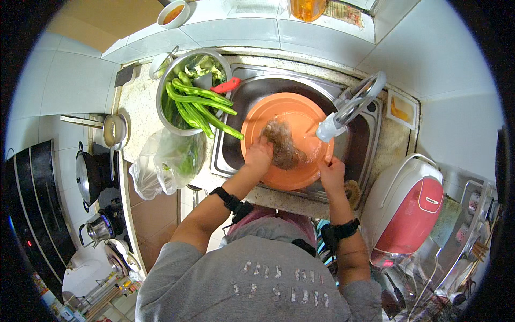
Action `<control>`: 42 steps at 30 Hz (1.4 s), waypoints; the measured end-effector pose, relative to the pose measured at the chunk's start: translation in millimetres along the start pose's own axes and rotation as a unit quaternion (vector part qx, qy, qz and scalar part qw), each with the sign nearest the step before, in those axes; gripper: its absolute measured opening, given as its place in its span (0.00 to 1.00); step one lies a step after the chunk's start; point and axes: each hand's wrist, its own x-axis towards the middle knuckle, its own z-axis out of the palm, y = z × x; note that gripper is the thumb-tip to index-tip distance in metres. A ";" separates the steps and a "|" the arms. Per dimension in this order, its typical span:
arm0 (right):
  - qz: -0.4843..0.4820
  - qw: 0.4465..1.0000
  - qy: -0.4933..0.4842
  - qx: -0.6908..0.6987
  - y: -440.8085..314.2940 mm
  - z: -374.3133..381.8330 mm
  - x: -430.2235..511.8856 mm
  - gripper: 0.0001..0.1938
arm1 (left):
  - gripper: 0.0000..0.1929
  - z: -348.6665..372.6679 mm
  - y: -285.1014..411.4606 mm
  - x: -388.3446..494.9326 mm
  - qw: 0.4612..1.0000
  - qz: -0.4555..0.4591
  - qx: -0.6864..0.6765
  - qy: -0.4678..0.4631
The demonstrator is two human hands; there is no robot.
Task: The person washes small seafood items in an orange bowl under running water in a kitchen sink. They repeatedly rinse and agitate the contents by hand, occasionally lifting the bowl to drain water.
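An orange plastic basin rests in the steel sink beneath the faucet. Inside it lies a clump of brownish, wet-looking food that I cannot identify further. My left hand reaches over the basin's near left side, its fingers at the clump's edge; whether they grip it is unclear. With my right hand I pinch the basin's rim at the near right. Left of the basin, a large steel bowl holds long green peppers, leafy greens and a knife with a red handle.
A clear plastic bag of greens sits below the steel bowl. To the right stands a white and red rice cooker. A scrub brush lies by the sink's near right corner. At left are a black pan and a kettle over a lit burner.
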 end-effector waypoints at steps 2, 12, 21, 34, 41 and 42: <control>-0.001 1.000 -0.007 0.021 -2.4 -0.1 -0.9 0.07 | 0.15 16.9 -10.8 8.2 0.989 0.022 -0.025 0.145; 0.021 0.998 -0.008 0.067 -0.5 -0.7 0.6 0.08 | 0.13 11.5 -2.8 -0.3 0.998 0.062 0.006 0.014; 0.023 0.998 0.040 0.052 -2.1 -10.7 7.6 0.10 | 0.19 -31.6 -8.6 -8.5 0.978 0.083 -0.035 0.190; 0.046 0.998 -0.005 -0.030 4.8 -39.8 22.3 0.14 | 0.28 21.6 -36.8 5.2 0.672 -0.065 -0.738 -0.011; -0.130 0.981 0.090 -0.113 -12.2 -33.2 79.3 0.26 | 0.29 12.9 -49.3 -7.9 0.731 -0.081 -0.677 0.029; -0.127 0.987 0.076 -0.062 -16.4 -32.2 85.7 0.27 | 0.28 12.2 -51.1 -9.2 0.738 -0.094 -0.668 0.023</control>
